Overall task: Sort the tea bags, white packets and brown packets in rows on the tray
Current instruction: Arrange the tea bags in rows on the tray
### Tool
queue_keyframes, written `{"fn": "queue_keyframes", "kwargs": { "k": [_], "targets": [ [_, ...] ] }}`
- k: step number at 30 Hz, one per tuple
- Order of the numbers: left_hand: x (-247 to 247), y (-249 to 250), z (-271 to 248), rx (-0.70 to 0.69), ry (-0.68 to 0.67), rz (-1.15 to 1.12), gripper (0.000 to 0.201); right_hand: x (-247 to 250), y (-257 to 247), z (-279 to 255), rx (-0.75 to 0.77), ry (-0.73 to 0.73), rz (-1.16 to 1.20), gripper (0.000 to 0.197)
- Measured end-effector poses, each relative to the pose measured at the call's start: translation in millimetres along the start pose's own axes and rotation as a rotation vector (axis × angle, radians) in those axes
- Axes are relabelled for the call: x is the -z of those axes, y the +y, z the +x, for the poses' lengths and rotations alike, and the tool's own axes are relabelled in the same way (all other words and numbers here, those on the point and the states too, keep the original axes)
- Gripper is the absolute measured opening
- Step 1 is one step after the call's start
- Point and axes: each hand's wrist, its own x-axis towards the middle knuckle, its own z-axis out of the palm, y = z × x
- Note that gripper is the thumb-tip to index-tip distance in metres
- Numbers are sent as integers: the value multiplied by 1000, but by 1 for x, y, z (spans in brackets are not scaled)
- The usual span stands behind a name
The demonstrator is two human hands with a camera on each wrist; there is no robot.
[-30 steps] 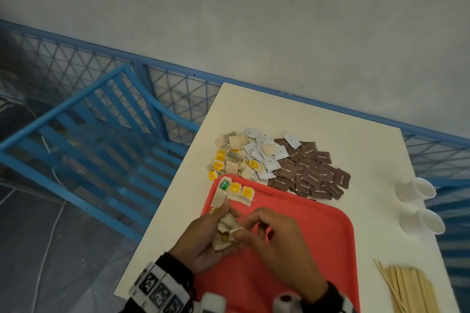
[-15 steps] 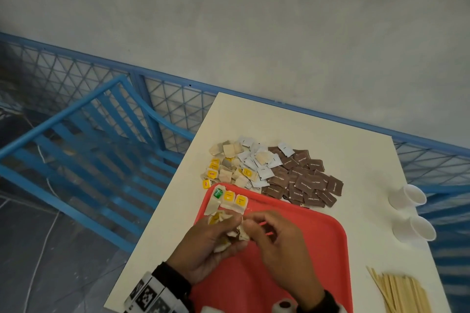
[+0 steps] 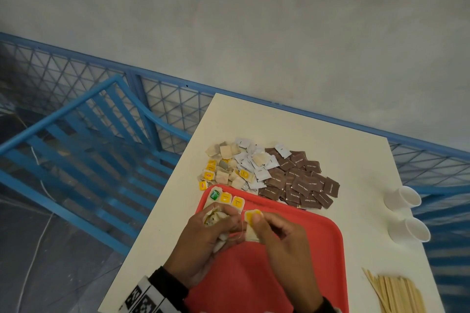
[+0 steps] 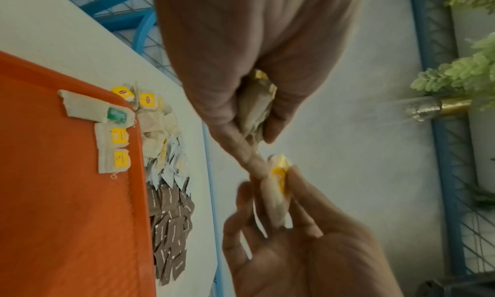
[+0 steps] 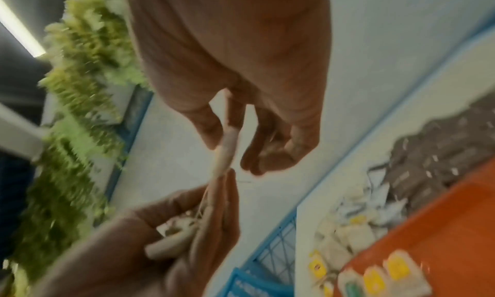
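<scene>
Both hands hover over the far left part of the red tray. My left hand grips a bunch of tea bags, seen as a crumpled wad in the left wrist view. My right hand pinches a single yellow-tagged tea bag between thumb and fingers, just right of the bunch. Three tea bags lie in a row at the tray's far left corner. Behind the tray lie a tea bag pile, white packets and brown packets.
The white table carries two paper cups lying at the right and a bundle of wooden stirrers at the near right. A blue metal fence runs left of and behind the table.
My right hand has drawn a single yellow-tagged tea bag out of the bunch in my left hand and to the right. Both hands have moved slightly toward the tray's far edge.
</scene>
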Motion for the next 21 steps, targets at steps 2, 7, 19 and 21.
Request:
{"fn": "queue_keyframes", "kwargs": {
  "k": [2,7,19,21],
  "targets": [
    [2,1,0,50,-12,-53,16,2,-1,-1,-105,59,175,15],
    [14,2,1,149,-53,-200,26,17,-14,7,-179,77,417,11],
    [-14,43,-13,-507,-84,546,12,14,-41,14,305,-60,-235,26],
    [-11,42,-12,-475,-42,474,16,12,-41,12,260,-121,-233,17]
  ]
}}
